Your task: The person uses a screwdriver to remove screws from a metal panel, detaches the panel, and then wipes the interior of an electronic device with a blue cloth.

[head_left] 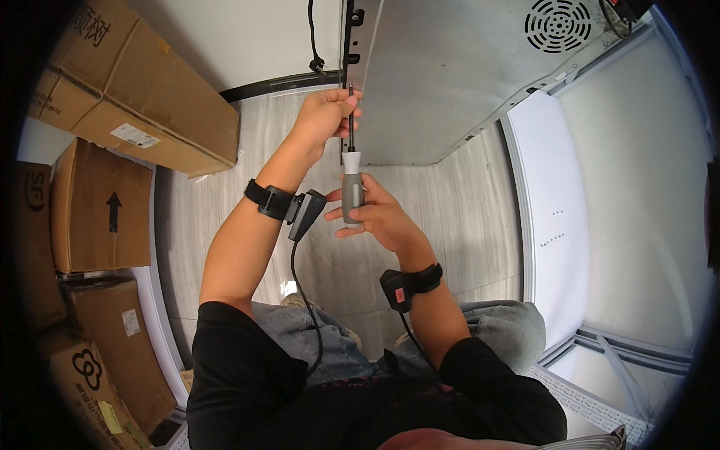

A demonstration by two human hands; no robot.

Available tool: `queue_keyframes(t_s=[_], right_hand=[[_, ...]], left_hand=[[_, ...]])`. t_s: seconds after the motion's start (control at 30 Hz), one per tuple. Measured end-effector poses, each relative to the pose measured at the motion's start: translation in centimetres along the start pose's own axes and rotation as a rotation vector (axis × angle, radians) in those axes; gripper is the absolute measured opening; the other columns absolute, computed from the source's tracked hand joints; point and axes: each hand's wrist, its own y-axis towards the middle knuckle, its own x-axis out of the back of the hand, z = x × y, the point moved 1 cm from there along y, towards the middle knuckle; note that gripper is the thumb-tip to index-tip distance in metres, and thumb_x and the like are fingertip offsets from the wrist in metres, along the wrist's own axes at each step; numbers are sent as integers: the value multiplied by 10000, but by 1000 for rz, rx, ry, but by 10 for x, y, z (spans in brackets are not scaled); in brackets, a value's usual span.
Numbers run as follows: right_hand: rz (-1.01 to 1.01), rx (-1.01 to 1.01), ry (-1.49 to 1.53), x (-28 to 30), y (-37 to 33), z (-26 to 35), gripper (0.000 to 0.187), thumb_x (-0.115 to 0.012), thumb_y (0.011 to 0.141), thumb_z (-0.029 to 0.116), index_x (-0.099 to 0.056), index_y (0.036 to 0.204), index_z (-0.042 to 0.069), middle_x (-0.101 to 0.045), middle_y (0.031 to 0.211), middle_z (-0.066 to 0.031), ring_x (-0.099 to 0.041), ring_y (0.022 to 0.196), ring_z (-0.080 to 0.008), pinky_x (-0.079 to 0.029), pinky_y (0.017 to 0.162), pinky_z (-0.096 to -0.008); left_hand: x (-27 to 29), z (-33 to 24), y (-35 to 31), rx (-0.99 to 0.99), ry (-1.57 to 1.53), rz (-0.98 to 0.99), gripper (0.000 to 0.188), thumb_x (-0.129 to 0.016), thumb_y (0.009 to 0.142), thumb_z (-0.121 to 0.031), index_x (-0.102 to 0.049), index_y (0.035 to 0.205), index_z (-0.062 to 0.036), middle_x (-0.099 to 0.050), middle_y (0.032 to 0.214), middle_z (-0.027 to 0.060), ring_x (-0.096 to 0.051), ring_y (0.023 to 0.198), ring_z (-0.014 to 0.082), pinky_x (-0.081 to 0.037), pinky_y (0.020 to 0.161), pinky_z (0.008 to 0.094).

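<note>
A screwdriver with a grey handle, a pale collar and a long dark shaft points away from me, its tip at the far end. My right hand grips the handle from the right, with several fingertips showing past its left side. Farther up, my left hand pinches the shaft close to the tip. Both hands are beside the left edge of a large metal panel. Whether the tip touches anything on that edge, I cannot tell.
Cardboard boxes are stacked along the left. A black cable with a plug hangs by the far wall. The panel carries a round vent. White panels stand at the right. Wrist devices trail cables along my forearms.
</note>
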Motion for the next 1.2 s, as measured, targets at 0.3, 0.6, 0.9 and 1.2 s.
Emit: queue_keyframes(t_s=[0.3,0.6,0.9,1.2], right_hand=[[-55,23,-348,12,9,-15,590,-705,801,107,-416,1313,50,-578,987,-32,-590,851,-137,-562,694,-336],[-63,61,-178,12,8,-13,552,-713,790,47,-405,1248,47,-579,964,-75,-593,832,-137,-546,643,-298],[-194,187,-480,3,9,-19,521,-719,766,17,-405,1182,25,-539,894,-57,-566,761,-125,-510,596,-275],[-137,-129,-542,29,-21,54,480,-639,774,13,-432,1203,76,-595,901,-51,-597,744,-135,-510,598,-289]], left_hand=[[-4,0,1,-13,98,-27,191,-572,942,-191,-640,1039,-42,-642,830,30,-619,643,114,-479,569,238],[-4,-3,-2,20,-14,-10,263,-509,967,-258,-635,1058,-46,-650,849,60,-645,671,146,-528,597,265],[-4,-7,-6,53,-37,-29,283,-476,973,-282,-634,1025,-52,-657,827,73,-657,664,162,-525,588,260],[-7,-7,-20,-89,-258,32,209,-469,981,-262,-515,1049,-69,-663,883,118,-694,770,235,-552,629,286]])
